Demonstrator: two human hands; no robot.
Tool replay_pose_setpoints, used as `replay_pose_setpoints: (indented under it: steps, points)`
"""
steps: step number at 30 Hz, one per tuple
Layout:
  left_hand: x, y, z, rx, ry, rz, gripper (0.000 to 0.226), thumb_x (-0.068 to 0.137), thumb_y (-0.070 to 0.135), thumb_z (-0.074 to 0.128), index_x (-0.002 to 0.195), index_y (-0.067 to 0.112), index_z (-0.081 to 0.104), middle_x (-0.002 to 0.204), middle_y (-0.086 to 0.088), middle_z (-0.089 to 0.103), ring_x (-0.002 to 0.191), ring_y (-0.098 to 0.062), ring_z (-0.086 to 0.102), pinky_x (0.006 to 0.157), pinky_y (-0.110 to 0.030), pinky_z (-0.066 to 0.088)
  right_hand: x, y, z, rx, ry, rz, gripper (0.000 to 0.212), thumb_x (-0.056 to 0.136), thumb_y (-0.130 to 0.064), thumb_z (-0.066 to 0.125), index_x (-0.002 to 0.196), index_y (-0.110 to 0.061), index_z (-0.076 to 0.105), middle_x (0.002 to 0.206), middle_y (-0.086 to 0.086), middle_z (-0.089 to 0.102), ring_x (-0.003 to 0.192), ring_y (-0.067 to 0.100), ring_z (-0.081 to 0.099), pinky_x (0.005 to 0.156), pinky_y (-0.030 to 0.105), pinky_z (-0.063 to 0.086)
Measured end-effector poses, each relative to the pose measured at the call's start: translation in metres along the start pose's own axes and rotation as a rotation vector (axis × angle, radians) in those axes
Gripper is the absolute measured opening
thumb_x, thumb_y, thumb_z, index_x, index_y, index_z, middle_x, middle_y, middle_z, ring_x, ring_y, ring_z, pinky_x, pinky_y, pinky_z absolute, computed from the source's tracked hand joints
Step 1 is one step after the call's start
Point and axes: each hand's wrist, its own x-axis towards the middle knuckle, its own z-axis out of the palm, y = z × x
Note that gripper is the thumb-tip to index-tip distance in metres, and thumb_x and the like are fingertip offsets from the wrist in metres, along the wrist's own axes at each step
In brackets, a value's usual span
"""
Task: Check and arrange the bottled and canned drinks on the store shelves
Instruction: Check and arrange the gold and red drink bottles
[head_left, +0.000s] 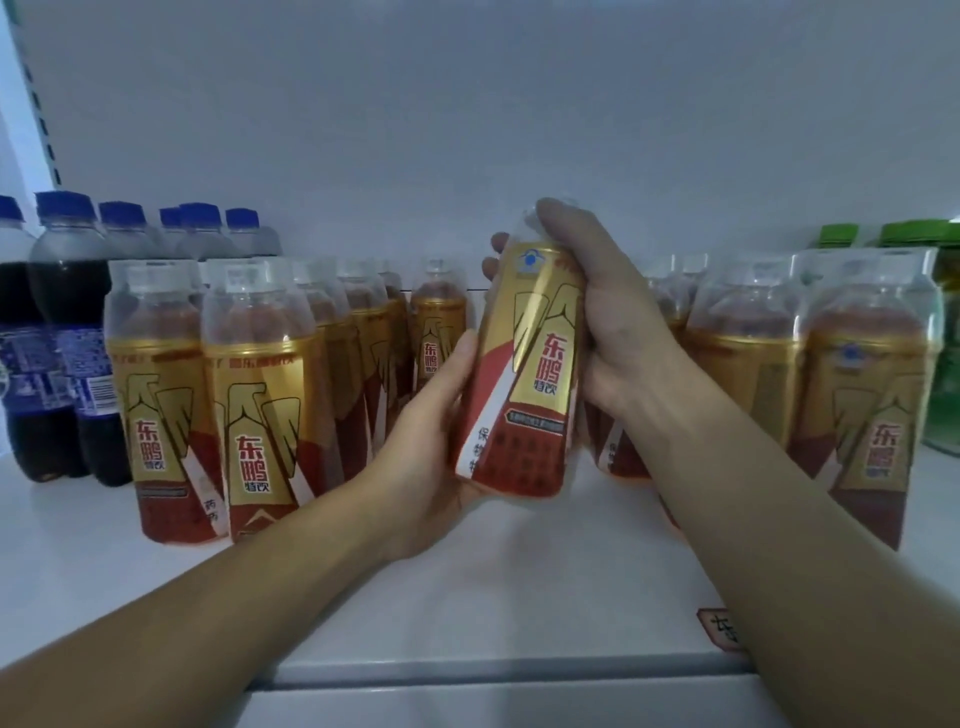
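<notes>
Above the white shelf (78, 561), in the gap between two groups of matching drinks, a gold-and-red labelled bottle (524, 374) is held tilted, lifted off the surface. Left hand (431, 457) cups its lower part with fingers curled under the base and thumb up the side, while the right hand (597, 312) wraps its fingers round the neck and clear cap. Dark blue-capped bottles (62, 332) stand far left, green-capped ones (930, 332) far right.

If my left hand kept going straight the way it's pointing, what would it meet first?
The left hand grips the tilted bottle; pointing right and toward the back, it would probably meet the right hand next, though depth is unclear.
</notes>
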Motion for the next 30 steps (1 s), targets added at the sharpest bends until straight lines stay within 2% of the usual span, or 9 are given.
replay_pose_setpoints:
  steps: [3,6,10,13,16,18,21,26,30]
  points:
    - [0.004,-0.005,0.001,0.139,0.047,0.146,0.057,0.092,0.065,0.040,0.129,0.027,0.063,0.122,-0.001,0.072,0.115,-0.017,0.067,0.101,-0.040,0.049,0.005,0.005,0.001,-0.089,0.108,-0.168,0.042,0.090,-0.022,0.074,0.123,-0.001,0.058,0.090,0.010,0.068,0.067,0.018,0.069,0.060,0.031,0.056]
    - [0.004,-0.004,-0.001,0.168,0.114,0.189,0.055,0.087,0.066,0.051,0.120,0.026,0.069,0.115,-0.002,0.074,0.107,-0.019,0.071,0.096,-0.042,0.051,0.008,0.007,0.000,-0.022,0.066,-0.099,0.057,0.084,-0.027,0.078,0.130,-0.001,0.055,0.091,0.010,0.067,0.069,0.019,0.069,0.066,0.034,0.056]
    - [-0.003,0.004,-0.001,-0.130,0.022,-0.020,0.062,0.083,0.065,0.048,0.098,0.015,0.081,0.100,-0.013,0.075,0.080,-0.030,0.074,0.067,-0.040,0.059,0.004,0.003,-0.006,0.076,-0.113,0.086,0.025,0.084,-0.036,0.071,0.089,-0.012,0.073,0.094,0.011,0.069,0.084,0.024,0.068,0.083,0.039,0.057]
    - [-0.002,0.002,0.003,-0.068,0.043,-0.031,0.061,0.088,0.066,0.042,0.106,0.020,0.079,0.107,-0.009,0.076,0.093,-0.027,0.075,0.081,-0.042,0.058,0.002,0.003,-0.001,0.030,-0.097,0.069,0.027,0.081,-0.039,0.072,0.079,-0.012,0.076,0.093,0.013,0.070,0.083,0.024,0.068,0.078,0.037,0.058]
    - [0.004,-0.001,0.004,-0.006,0.097,0.023,0.063,0.092,0.069,0.036,0.128,0.027,0.065,0.117,-0.004,0.074,0.107,-0.024,0.071,0.095,-0.045,0.052,0.003,0.007,0.003,-0.050,0.003,-0.043,0.032,0.084,-0.036,0.075,0.099,-0.009,0.067,0.093,0.016,0.067,0.076,0.025,0.066,0.073,0.039,0.058]
    - [0.004,0.002,-0.001,-0.025,0.129,0.009,0.063,0.093,0.069,0.037,0.122,0.023,0.069,0.108,-0.006,0.075,0.097,-0.025,0.073,0.083,-0.043,0.057,0.002,0.007,0.005,-0.030,-0.024,-0.037,0.035,0.088,-0.035,0.073,0.106,-0.007,0.064,0.087,0.014,0.067,0.071,0.024,0.067,0.072,0.037,0.058]
    - [-0.003,0.005,-0.006,-0.111,-0.010,-0.150,0.070,0.094,0.062,0.035,0.094,0.007,0.078,0.089,-0.017,0.072,0.071,-0.029,0.071,0.061,-0.035,0.058,-0.004,0.000,0.005,0.051,-0.161,0.062,0.031,0.087,-0.039,0.066,0.089,-0.009,0.073,0.090,0.009,0.070,0.079,0.022,0.068,0.077,0.036,0.059]
    - [0.002,0.002,-0.001,-0.031,0.088,-0.067,0.064,0.092,0.069,0.038,0.108,0.022,0.077,0.113,-0.010,0.074,0.105,-0.031,0.071,0.096,-0.050,0.053,-0.007,-0.004,0.006,0.103,-0.068,-0.029,0.027,0.088,-0.031,0.068,0.100,-0.008,0.062,0.085,0.008,0.069,0.072,0.020,0.068,0.065,0.034,0.059]
    - [0.004,0.002,0.004,0.028,0.142,0.082,0.058,0.094,0.064,0.036,0.125,0.026,0.066,0.116,-0.005,0.074,0.106,-0.022,0.071,0.090,-0.041,0.052,-0.004,-0.002,0.006,-0.076,0.057,-0.165,0.027,0.092,-0.025,0.071,0.108,-0.006,0.059,0.086,0.012,0.066,0.067,0.020,0.067,0.061,0.033,0.057]
